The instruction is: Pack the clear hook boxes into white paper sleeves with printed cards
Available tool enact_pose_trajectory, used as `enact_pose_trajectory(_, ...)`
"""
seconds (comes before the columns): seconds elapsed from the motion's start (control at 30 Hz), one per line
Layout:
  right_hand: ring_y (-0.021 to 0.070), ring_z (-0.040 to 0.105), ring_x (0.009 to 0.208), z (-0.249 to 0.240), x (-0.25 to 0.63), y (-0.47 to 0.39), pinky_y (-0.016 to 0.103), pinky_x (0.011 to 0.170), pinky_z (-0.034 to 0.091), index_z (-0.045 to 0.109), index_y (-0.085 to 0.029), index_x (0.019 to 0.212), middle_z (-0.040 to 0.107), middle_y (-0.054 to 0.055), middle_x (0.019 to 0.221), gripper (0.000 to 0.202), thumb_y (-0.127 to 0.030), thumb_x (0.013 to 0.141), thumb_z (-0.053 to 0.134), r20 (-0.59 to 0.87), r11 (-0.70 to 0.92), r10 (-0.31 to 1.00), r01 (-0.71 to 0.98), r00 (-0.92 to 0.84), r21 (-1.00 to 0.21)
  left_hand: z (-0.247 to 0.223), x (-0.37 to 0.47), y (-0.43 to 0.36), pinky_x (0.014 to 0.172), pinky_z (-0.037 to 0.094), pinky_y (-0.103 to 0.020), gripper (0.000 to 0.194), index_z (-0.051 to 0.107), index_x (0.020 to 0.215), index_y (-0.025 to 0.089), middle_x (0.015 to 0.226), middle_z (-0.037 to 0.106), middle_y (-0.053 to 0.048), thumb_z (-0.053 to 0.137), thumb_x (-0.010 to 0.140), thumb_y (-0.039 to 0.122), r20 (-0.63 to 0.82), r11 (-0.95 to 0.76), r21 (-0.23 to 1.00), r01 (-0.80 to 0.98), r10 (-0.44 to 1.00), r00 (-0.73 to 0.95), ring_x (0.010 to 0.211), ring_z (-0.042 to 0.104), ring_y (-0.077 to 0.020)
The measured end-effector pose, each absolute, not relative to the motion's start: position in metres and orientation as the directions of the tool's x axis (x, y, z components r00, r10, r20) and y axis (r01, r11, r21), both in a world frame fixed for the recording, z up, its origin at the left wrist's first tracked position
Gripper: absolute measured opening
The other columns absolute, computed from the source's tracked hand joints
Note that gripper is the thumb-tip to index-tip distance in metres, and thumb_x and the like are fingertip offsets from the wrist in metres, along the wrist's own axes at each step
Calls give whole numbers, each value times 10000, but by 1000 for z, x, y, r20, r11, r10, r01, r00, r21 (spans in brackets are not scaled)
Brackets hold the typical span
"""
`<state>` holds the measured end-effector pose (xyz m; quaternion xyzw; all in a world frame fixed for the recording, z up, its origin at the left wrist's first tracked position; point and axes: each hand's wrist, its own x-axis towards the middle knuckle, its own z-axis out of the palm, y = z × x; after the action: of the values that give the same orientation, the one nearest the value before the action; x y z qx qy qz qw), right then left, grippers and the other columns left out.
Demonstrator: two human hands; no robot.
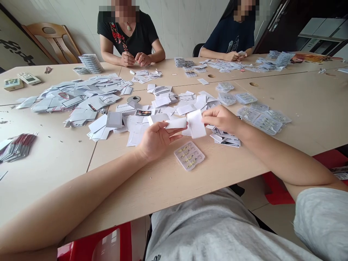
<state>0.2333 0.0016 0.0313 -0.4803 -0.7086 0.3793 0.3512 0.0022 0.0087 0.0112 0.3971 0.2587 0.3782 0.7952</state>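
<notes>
My left hand [159, 139], palm turned up, grips a small white card [176, 123] between thumb and fingers. Right beside it, my right hand [220, 119] pinches another white card [197, 124] by its edge, and the two cards nearly meet. Whether that second piece is one layer or two, I cannot tell. On the table just below my hands lies a clear plastic box [189, 156] with fish hooks on yellowish fittings inside. Behind my hands spreads a loose heap of white cards [163, 101], a few with black print.
Several clear boxes of hooks [268, 123] lie to the right. A big pile of white packets [81, 96] covers the left middle. Across the table sit two people, one by a stack of boxes [91, 63]. A tape roll [133, 99] lies between the piles.
</notes>
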Motion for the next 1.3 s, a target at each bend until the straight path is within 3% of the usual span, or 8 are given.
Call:
enact_pose_trajectory(0.1, 106, 414, 513, 25, 240, 11, 277, 550, 323, 480, -173, 478, 486, -9, 500, 365, -331, 788, 588, 236, 193, 972, 620, -14, -760, 11, 3, 5, 886, 451, -419, 68, 494, 756, 172, 1002, 667, -60, 528, 769, 229, -83, 307, 868, -390, 864, 496, 1061, 616, -265)
enact_pose_trajectory(0.2, 96, 370, 471, 22, 244, 17, 280, 525, 290, 423, -179, 430, 429, -17, 429, 484, -441, 792, 610, 367, 202, 929, 766, 48, -611, 9, 4, 0, 803, 481, -343, 105, 483, 781, 192, 831, 605, 8, 583, 788, 222, -12, 154, 940, -304, 906, 423, 888, 626, -173)
enact_pose_trajectory(0.27, 90, 387, 458, 23, 242, 14, 268, 500, 293, 468, -172, 466, 470, -6, 458, 515, -540, 815, 555, 291, 206, 957, 694, 5, -690, 7, 4, -5, 791, 480, -321, 120, 488, 812, 207, 781, 573, 22, 604, 808, 237, 102, -17, 975, -221, 919, 381, 817, 605, -143)
enact_pose_trajectory(0.37, 81, 441, 458, 28, 232, 4, 243, 446, 304, 589, -148, 612, 576, 33, 585, 567, -665, 810, 466, 1, 81, 983, 427, -184, -900, 7, 5, -16, 928, 429, -355, 119, 499, 832, 210, 883, 625, -29, 615, 821, 236, 285, -263, 959, -110, 867, 409, 977, 608, -183)
enact_pose_trajectory(0.53, 63, 440, 472, 38, 223, -11, 215, 414, 287, 647, -141, 699, 591, 21, 633, 368, -504, 758, 658, -177, 0, 869, 358, -462, -934, 9, 3, -27, 1102, 279, -432, 58, 580, 762, 201, 1163, 624, -117, 626, 790, 179, 370, -428, 904, 6, 789, 491, 1288, 439, -265)
enact_pose_trajectory(0.97, 81, 462, 506, 39, 228, -11, 227, 473, 335, 700, -154, 745, 584, -5, 597, 174, -320, 748, 652, -193, 102, 826, 478, -529, -872, 8, -6, -24, 1084, 192, -498, 122, 662, 728, 257, 1054, 698, -73, 737, 683, 171, 324, -468, 871, 147, 774, 544, 1294, 422, -340)
enact_pose_trajectory(1.13, 88, 461, 533, 38, 233, -8, 244, 517, 339, 699, -151, 778, 601, 4, 637, 183, -325, 741, 653, -74, 200, 901, 561, -428, -803, 13, 1, -37, 1064, 167, -489, 135, 577, 905, 257, 1242, 587, -55, 626, 780, 239, 436, -683, 605, 409, 714, 548, 1284, 379, -306)
enact_pose_trajectory(1.3, 78, 398, 515, 37, 239, -3, 255, 518, 305, 653, -161, 717, 582, -6, 640, 133, -288, 753, 629, 139, 289, 953, 676, -268, -678, 15, 5, -49, 921, 309, -516, 638, 473, 1115, 173, 1149, 518, -145, 643, 675, 603, 231, -613, 409, 676, 786, 573, 1090, 406, -340)
